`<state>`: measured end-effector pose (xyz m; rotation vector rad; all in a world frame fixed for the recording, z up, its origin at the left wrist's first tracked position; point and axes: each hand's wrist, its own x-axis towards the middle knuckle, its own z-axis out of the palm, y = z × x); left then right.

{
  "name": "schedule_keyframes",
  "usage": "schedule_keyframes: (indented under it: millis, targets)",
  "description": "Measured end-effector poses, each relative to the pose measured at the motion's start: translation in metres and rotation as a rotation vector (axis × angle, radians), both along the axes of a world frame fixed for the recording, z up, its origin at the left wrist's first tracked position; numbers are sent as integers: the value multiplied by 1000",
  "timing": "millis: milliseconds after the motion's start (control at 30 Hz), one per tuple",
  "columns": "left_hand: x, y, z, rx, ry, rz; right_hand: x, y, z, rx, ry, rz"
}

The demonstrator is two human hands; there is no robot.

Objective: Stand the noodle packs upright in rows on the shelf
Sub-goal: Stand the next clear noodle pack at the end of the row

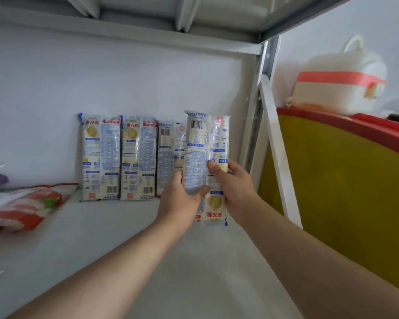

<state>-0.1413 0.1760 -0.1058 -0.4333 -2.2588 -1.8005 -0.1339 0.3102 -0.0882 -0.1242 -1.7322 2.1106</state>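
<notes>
Head view: three standing packs (pixel 134 157) line the shelf (pixel 115 238); left hand (pixel 182 199) and right hand (pixel 233 192) grasp a fourth pack (pixel 205 143); red packs (pixel 23 210) lie unplaced

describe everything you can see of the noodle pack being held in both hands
The held noodle pack is a long, narrow packet of clear, glossy plastic with pale noodles showing through, printed in blue and yellow. It is upright but upside down: barcode at the top, brand lettering inverted at the bottom. The left hand grips its lower left edge and the right hand its right side, fingers wrapped round. It hangs in front of the shelf, right of three packs standing against the wall.
</notes>
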Motion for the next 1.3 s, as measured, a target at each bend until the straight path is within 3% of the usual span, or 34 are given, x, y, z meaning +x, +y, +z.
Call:
schedule_keyframes:
  millis: [100,233,367,667,767,1300]
  targets:
    - [-15,23,-15,-107,127,25,-17,27,0,22,9,-35]
    - [-25,51,-27,-123,210,-106,-35,62,-5,31,26,-97]
    - [-34,76,-35,-213,200,-185,-57,89,-16,86,12,-166]
    - [-64,114,-49,-633,107,-183,-110,118,-23,106,-14,-201]
    - [-67,117,-51,-716,195,-122,-118,121,-30,74,-4,-196]
    - [-76,120,-63,-826,248,-75,-132,109,-41,23,-53,-252]
